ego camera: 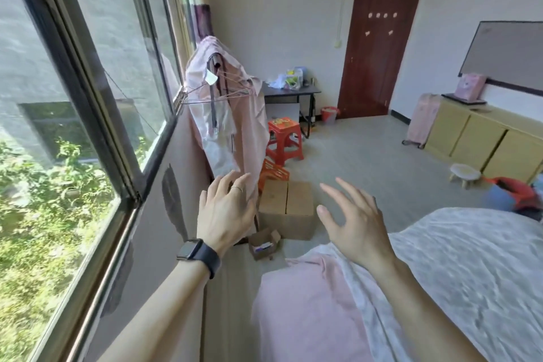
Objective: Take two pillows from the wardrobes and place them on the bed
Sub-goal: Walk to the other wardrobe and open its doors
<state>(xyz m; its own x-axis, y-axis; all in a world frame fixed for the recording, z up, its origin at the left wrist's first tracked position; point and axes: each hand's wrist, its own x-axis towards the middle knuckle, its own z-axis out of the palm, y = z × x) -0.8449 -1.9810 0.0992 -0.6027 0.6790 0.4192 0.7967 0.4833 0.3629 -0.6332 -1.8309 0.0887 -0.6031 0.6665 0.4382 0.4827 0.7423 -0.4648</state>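
At twelve o'clock from the left hand stands the wardrobe, a tall upright frame beside the window. Its loose pink drape hides the inside, so no pillow shows; any pillow would lie behind that cloth. This hand is the nearer one, fingers spread and relaxed, holding nothing, tips at the drape's lower edge; whether they touch it I cannot tell. At three o'clock of it hangs the right hand, likewise spread and empty. From there the bed fills five o'clock, white and crinkled. Between the hands sits a box.
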